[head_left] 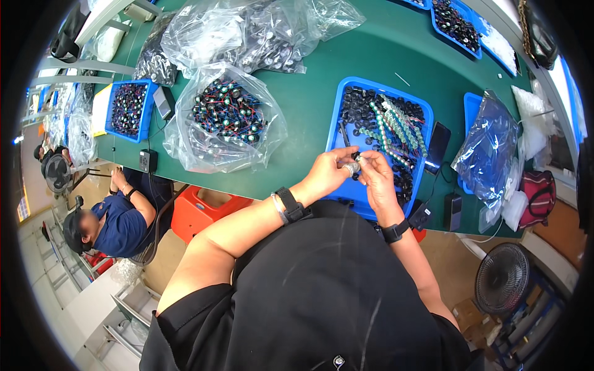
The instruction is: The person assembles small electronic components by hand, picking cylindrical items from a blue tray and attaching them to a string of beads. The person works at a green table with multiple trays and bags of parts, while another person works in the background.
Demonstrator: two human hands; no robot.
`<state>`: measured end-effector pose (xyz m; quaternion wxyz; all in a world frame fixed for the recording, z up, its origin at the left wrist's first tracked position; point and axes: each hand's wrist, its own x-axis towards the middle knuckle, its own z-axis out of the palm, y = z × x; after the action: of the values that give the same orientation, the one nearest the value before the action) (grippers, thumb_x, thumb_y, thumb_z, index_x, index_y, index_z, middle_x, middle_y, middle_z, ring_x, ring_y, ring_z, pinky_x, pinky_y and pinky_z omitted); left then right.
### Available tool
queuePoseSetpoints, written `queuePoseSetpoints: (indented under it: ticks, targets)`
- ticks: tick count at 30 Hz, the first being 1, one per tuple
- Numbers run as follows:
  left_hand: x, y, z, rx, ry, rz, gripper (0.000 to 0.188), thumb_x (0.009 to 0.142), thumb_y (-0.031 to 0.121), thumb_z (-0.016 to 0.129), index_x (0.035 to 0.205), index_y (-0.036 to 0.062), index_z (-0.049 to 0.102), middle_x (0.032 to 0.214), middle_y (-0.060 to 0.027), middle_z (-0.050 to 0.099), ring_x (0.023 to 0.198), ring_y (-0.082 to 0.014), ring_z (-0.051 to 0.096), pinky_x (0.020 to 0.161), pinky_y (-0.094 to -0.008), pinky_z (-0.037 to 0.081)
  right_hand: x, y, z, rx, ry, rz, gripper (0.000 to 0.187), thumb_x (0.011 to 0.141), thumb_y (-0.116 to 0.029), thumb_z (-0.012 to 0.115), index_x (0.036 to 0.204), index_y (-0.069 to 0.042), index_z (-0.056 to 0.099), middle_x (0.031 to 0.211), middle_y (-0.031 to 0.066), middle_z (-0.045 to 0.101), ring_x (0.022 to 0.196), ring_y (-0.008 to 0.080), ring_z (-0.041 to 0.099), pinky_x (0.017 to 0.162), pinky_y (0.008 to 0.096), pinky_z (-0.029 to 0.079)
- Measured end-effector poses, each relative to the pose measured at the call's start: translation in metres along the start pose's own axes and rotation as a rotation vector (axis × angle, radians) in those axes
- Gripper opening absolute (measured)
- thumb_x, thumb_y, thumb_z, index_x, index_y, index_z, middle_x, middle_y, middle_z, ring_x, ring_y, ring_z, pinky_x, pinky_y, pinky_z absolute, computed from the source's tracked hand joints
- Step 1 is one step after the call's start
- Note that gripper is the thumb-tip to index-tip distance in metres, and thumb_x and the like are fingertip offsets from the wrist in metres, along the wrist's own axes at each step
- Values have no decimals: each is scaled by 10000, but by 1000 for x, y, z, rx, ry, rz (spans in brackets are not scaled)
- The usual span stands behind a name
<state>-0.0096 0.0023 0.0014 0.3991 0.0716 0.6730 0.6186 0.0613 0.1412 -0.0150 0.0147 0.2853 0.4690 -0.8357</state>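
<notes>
My left hand (328,173) and my right hand (379,180) meet over the near side of a blue tray (338,106). The left fingers are closed round a small silvery round part (352,167). Close beside it, my right fingertips pinch a small dark piece (356,157), whose exact kind I cannot make out. Beyond the hands, the tray holds many small black round parts (359,101) and several strips of round green and silver components (388,127) lying across them.
A clear plastic bag (272,117) of wired parts lies open to the left. Behind it are more filled bags (247,40). A phone (439,143) lies by the tray's right side. Farther left, another person (120,216) sits near a red stool (204,213). A fan (502,277) stands lower right.
</notes>
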Motion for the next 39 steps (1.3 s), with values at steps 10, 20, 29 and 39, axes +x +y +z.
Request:
queuePoseSetpoints:
  ticks: [10, 20, 29, 39]
  targets:
    - [-1, 4, 1, -29, 4, -22, 462, 812, -33, 572, 1270, -12, 512, 1049, -105, 611, 946, -127, 576, 824, -259, 482, 0, 4, -1, 0, 24, -26, 112, 898, -80, 588, 1009, -71, 595, 712, -32, 498, 571, 39, 410, 499, 189, 330]
    - [1, -7, 3, -46, 70, 22, 396, 854, 36, 612, 1232, -41, 524, 1024, -109, 628, 918, -140, 594, 829, -267, 488, 1, 8, 3, -138, 88, -41, 160, 887, -18, 567, 1032, -75, 530, 713, -26, 517, 518, 37, 408, 442, 186, 316]
    - [3, -25, -17, -326, 162, -134, 161, 890, 81, 593, 990, -44, 580, 875, -76, 627, 774, -122, 592, 706, -261, 506, 1, 11, -2, -245, 109, 35, 186, 901, -112, 574, 1061, -26, 534, 826, 17, 578, 606, 67, 476, 568, 215, 422]
    - [-4, -87, -65, -179, 322, -206, 138, 894, 77, 587, 999, -13, 587, 860, -44, 638, 708, -86, 564, 658, -229, 480, 39, 51, -10, -1350, 114, -385, 325, 834, -170, 645, 1102, -36, 521, 944, 159, 614, 802, 294, 622, 755, 386, 493]
